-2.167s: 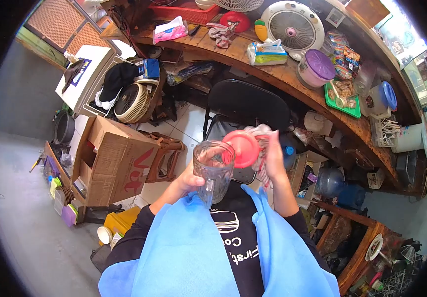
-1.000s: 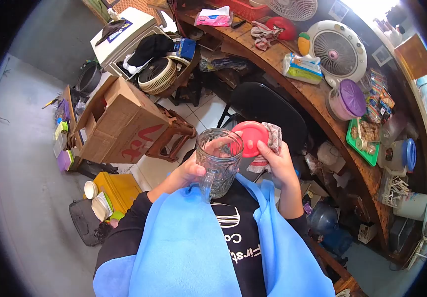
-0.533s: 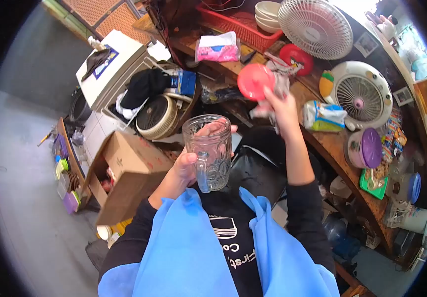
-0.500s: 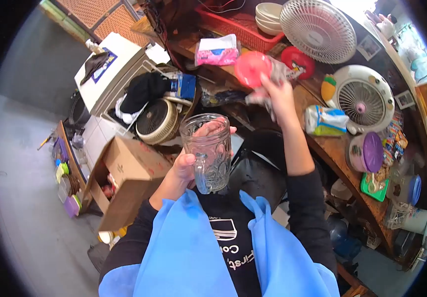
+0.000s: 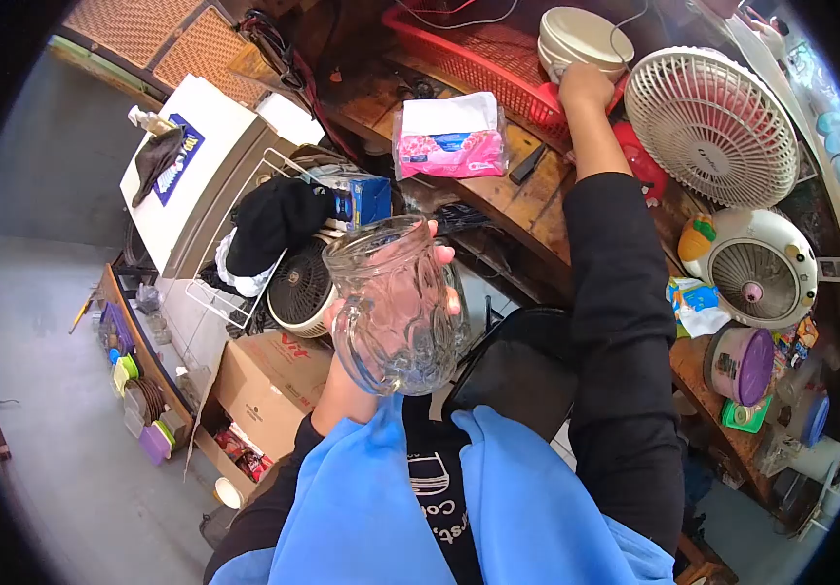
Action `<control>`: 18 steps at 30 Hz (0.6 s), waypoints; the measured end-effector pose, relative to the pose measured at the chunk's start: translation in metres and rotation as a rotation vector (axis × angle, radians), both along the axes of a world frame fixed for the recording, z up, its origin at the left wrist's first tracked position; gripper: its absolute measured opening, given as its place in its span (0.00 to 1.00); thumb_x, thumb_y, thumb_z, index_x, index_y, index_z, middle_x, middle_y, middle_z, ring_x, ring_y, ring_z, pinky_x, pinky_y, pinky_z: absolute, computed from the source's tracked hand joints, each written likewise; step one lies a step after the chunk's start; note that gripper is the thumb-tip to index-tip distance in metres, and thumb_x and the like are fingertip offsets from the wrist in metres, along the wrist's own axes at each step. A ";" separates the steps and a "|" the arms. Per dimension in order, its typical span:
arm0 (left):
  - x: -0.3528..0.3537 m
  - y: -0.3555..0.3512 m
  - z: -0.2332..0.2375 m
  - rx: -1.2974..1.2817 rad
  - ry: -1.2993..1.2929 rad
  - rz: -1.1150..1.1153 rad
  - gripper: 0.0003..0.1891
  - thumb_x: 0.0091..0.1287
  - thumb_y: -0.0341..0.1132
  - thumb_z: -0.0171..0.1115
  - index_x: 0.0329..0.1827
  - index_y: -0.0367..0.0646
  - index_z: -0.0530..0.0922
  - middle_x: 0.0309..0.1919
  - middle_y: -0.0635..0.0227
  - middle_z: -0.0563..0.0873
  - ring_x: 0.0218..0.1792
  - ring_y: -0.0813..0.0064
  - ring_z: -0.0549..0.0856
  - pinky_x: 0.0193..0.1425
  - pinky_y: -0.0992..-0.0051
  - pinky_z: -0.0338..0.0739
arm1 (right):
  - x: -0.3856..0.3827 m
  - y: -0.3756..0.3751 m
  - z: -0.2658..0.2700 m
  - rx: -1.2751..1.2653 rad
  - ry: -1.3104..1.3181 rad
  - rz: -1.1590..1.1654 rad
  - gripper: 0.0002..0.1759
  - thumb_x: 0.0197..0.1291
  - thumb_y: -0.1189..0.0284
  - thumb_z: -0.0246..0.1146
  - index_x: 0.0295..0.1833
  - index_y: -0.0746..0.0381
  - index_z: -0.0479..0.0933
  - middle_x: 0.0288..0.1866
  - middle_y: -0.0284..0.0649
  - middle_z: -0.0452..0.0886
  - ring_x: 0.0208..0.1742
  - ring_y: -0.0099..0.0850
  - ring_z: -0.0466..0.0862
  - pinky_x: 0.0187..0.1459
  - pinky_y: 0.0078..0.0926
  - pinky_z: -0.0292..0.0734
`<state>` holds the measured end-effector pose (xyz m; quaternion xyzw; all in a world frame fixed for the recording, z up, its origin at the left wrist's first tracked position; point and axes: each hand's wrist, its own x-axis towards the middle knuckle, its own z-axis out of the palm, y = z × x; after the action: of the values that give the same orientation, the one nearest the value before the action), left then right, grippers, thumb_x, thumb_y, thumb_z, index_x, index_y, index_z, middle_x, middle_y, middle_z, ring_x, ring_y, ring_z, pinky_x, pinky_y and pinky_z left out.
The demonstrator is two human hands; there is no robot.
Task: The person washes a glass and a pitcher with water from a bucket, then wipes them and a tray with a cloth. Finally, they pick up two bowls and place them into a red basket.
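Note:
My left hand [image 5: 347, 388] is wrapped round a clear glass mug [image 5: 396, 317] with a handle and a patterned wall. The mug is tilted in front of my chest; fingertips show past its far side. My right arm is stretched forward, and my right hand [image 5: 586, 88] is closed at the edge of the red basket [image 5: 483, 63], right by the stacked white bowls [image 5: 586, 41]. A bright red patch shows beside its fingers, but what they hold is hidden. Below the wrist lies another red item [image 5: 642, 161], partly covered by my sleeve.
A pink tissue pack [image 5: 451, 141] and a small dark object [image 5: 527, 166] lie on the wooden table. To the right stand a white fan guard [image 5: 712, 122], a fan [image 5: 756, 268] and a purple-lidded tub [image 5: 746, 366]. An open cardboard box [image 5: 274, 385] is at the left.
My right hand has moved forward from above the table's edge, where it carried a red lid and greyish cloth or plastic, to the basket. The mug has tilted in my left hand.

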<state>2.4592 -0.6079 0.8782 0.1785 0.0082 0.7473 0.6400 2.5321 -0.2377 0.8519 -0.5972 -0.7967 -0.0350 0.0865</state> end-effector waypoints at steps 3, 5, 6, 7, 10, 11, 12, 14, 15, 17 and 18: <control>0.002 -0.004 -0.004 -0.085 -0.008 0.029 0.52 0.40 0.52 0.68 0.64 0.34 0.50 0.55 0.48 0.67 0.44 0.49 0.75 0.45 0.60 0.74 | -0.006 -0.016 0.007 0.089 0.019 -0.112 0.13 0.53 0.69 0.51 0.36 0.60 0.80 0.38 0.47 0.80 0.41 0.41 0.80 0.38 0.36 0.76; 0.006 -0.008 -0.001 -0.099 0.029 0.038 0.49 0.42 0.51 0.69 0.63 0.35 0.53 0.61 0.55 0.61 0.57 0.63 0.68 0.42 0.58 0.70 | 0.001 -0.055 0.026 0.110 0.174 -0.100 0.14 0.54 0.69 0.50 0.40 0.62 0.77 0.38 0.48 0.79 0.39 0.42 0.80 0.37 0.35 0.76; 0.009 -0.011 -0.008 -0.132 0.087 0.114 0.49 0.43 0.53 0.67 0.63 0.36 0.53 0.61 0.56 0.61 0.57 0.64 0.69 0.41 0.60 0.70 | 0.009 -0.086 0.036 0.152 0.265 -0.088 0.15 0.54 0.69 0.50 0.42 0.63 0.76 0.39 0.49 0.79 0.39 0.42 0.80 0.37 0.34 0.76; 0.013 -0.015 -0.011 -0.134 0.089 0.117 0.49 0.43 0.53 0.67 0.63 0.36 0.53 0.61 0.56 0.61 0.57 0.64 0.69 0.41 0.60 0.70 | 0.021 -0.115 0.037 0.173 0.463 0.018 0.13 0.53 0.68 0.53 0.40 0.64 0.76 0.37 0.47 0.79 0.38 0.43 0.80 0.38 0.33 0.75; 0.031 -0.024 -0.018 -0.082 -0.019 -0.006 0.51 0.42 0.58 0.65 0.64 0.38 0.52 0.60 0.59 0.64 0.53 0.65 0.72 0.42 0.61 0.64 | 0.069 -0.209 0.022 -0.142 1.406 0.235 0.14 0.53 0.69 0.58 0.45 0.64 0.73 0.40 0.43 0.78 0.43 0.30 0.78 0.44 0.25 0.70; 0.041 -0.029 -0.024 -0.072 -0.018 -0.013 0.51 0.42 0.58 0.65 0.64 0.38 0.52 0.60 0.59 0.64 0.53 0.65 0.72 0.42 0.61 0.64 | 0.087 -0.242 0.015 -0.348 1.657 0.210 0.14 0.57 0.71 0.56 0.47 0.66 0.73 0.41 0.38 0.78 0.43 0.25 0.76 0.45 0.23 0.70; 0.051 -0.034 -0.031 -0.061 -0.089 -0.035 0.51 0.43 0.59 0.64 0.64 0.39 0.51 0.60 0.60 0.63 0.52 0.62 0.72 0.44 0.57 0.67 | 0.102 -0.274 0.009 -0.324 1.760 0.138 0.13 0.58 0.72 0.54 0.47 0.67 0.72 0.41 0.35 0.77 0.42 0.23 0.76 0.45 0.22 0.70; 0.077 -0.040 -0.014 0.021 -0.102 -0.196 0.47 0.43 0.60 0.63 0.63 0.44 0.56 0.56 0.67 0.70 0.40 0.66 0.73 0.47 0.64 0.56 | 0.144 -0.334 -0.009 -0.678 1.808 0.023 0.16 0.57 0.67 0.56 0.48 0.66 0.71 0.42 0.35 0.76 0.43 0.22 0.75 0.46 0.21 0.69; 0.091 -0.043 -0.014 0.029 -0.101 -0.217 0.47 0.43 0.60 0.63 0.63 0.44 0.56 0.56 0.67 0.70 0.40 0.66 0.73 0.47 0.64 0.56 | 0.167 -0.357 -0.016 -0.982 1.624 -0.028 0.20 0.57 0.63 0.56 0.50 0.66 0.70 0.46 0.36 0.74 0.44 0.23 0.75 0.46 0.21 0.69; 0.125 -0.052 -0.020 0.172 -0.368 -0.396 0.52 0.42 0.63 0.62 0.65 0.43 0.51 0.56 0.71 0.68 0.43 0.60 0.75 0.50 0.52 0.62 | 0.188 -0.409 -0.026 -1.218 2.014 0.044 0.31 0.56 0.59 0.56 0.61 0.65 0.57 0.55 0.38 0.68 0.53 0.28 0.71 0.51 0.26 0.67; 0.146 -0.058 -0.009 0.189 -0.414 -0.462 0.45 0.47 0.60 0.60 0.64 0.42 0.54 0.54 0.68 0.69 0.40 0.61 0.75 0.52 0.50 0.60 | 0.210 -0.422 -0.036 -1.440 2.043 0.073 0.35 0.54 0.54 0.57 0.60 0.65 0.58 0.52 0.37 0.70 0.51 0.27 0.72 0.52 0.26 0.67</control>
<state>2.6048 -0.6663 0.8693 0.0784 -0.2323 0.6001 0.7614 2.7425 -0.6593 0.8164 -0.2405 -0.2197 0.8898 0.3195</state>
